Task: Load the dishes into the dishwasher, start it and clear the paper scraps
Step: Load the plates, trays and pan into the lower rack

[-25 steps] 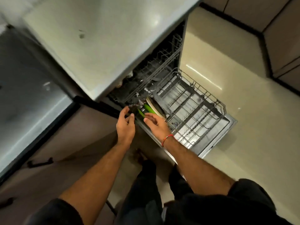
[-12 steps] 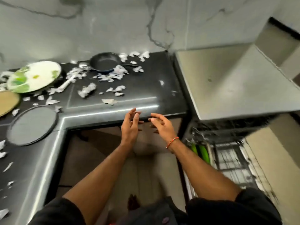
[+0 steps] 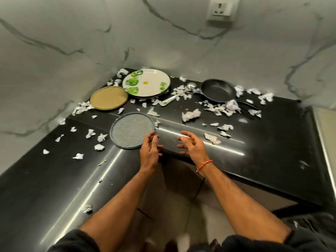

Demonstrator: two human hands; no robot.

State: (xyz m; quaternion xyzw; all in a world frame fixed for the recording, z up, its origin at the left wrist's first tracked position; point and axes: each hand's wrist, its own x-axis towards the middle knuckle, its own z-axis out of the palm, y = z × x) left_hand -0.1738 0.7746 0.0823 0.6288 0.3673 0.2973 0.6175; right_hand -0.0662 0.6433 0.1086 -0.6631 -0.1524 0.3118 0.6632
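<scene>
Both hands hovered loose-fingered and empty at the worktop's (image 3: 254, 142) front edge; left hand (image 3: 150, 151) just touched the grey speckled plate's (image 3: 131, 131) rim, right hand (image 3: 192, 148) beside it, paper scraps (image 3: 190, 115) strewn beyond.

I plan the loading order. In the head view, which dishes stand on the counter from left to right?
Tan plate → grey plate → leaf-print plate → ladle → pan.
</scene>
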